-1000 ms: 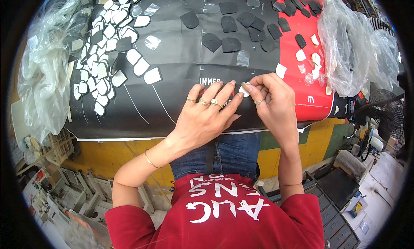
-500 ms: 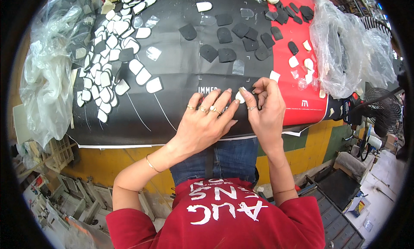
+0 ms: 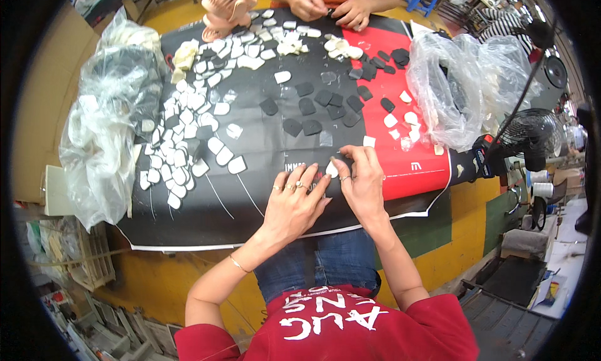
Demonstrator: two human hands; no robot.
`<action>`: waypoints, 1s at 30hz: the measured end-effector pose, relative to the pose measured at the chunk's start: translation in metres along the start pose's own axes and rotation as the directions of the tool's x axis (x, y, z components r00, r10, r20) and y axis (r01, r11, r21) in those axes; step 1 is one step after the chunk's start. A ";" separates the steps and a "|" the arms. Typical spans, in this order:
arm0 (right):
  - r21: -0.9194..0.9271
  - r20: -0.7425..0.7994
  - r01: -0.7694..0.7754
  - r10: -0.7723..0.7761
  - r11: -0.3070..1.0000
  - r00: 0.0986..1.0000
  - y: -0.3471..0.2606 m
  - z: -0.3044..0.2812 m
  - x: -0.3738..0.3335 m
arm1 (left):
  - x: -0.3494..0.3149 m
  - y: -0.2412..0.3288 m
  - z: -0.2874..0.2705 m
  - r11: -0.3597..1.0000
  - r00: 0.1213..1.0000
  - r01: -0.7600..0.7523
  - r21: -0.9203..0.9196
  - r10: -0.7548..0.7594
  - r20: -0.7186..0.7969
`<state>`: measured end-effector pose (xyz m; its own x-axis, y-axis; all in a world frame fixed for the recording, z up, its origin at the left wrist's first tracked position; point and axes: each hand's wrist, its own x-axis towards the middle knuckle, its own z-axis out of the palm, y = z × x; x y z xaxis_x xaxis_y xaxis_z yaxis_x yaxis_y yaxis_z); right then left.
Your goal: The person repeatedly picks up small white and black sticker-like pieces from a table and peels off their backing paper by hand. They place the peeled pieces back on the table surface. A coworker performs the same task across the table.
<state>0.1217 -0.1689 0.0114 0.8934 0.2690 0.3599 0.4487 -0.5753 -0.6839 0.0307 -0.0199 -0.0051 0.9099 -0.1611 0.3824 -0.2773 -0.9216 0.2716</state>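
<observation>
A small white rounded piece [image 3: 332, 169] is at the near middle of the black mat [image 3: 263, 198]. My right hand [image 3: 364, 184] has its fingers bent and closed around the piece's right side, the thumb against it. Rings and a bracelet mark my left hand [image 3: 292, 201], which lies with its fingers stretched out on the mat, the index fingertip at the piece's left edge. Beyond my hands are scattered black rounded pads [image 3: 311, 127]. A heap of white rounded pads [image 3: 181, 173] covers the mat's left part, and a clear film piece [image 3: 326, 138] lies nearby.
Clear plastic bags lie at the left [image 3: 103, 136] and right [image 3: 447, 92]. Across the table are another person's hands [image 3: 354, 12] and a pinkish plastic fan [image 3: 226, 9]. A red mat section [image 3: 407, 167] carries white scraps. A black fan [image 3: 529, 136] stands at the right.
The view has tilted up, bringing the other person's hands and the pinkish fan into sight. My hands stay around the same white piece, with the right fingers slightly shifted.
</observation>
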 end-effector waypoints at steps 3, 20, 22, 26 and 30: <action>0.028 0.021 -0.165 0.165 0.986 0.986 0.008 -0.011 0.005 | -0.005 -0.007 -0.010 0.998 0.999 0.045 0.049 -0.046 0.005; 0.386 0.286 -0.402 0.306 0.831 0.908 0.020 -0.043 0.018 | -0.012 0.029 -0.023 0.839 0.919 0.267 -0.475 -0.370 -0.138; 0.592 0.336 -0.410 0.250 0.694 0.908 0.006 -0.041 -0.001 | 0.006 0.041 -0.015 0.692 0.897 0.274 -0.668 -0.435 -0.083; 0.651 0.374 -0.458 0.269 0.605 0.887 -0.008 -0.048 -0.022 | 0.028 0.044 -0.013 0.474 0.876 0.253 -0.843 -0.483 -0.008; 0.677 0.355 -0.427 0.242 0.599 0.903 -0.011 -0.056 -0.019 | 0.030 0.039 -0.023 0.599 0.910 0.254 -0.759 -0.414 -0.022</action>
<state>0.0988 -0.2111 0.0481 0.9236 0.3777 -0.0659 -0.0970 0.0638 -0.9932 0.0398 -0.0530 0.0369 0.9361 0.2424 0.2548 -0.1691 -0.3251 0.9305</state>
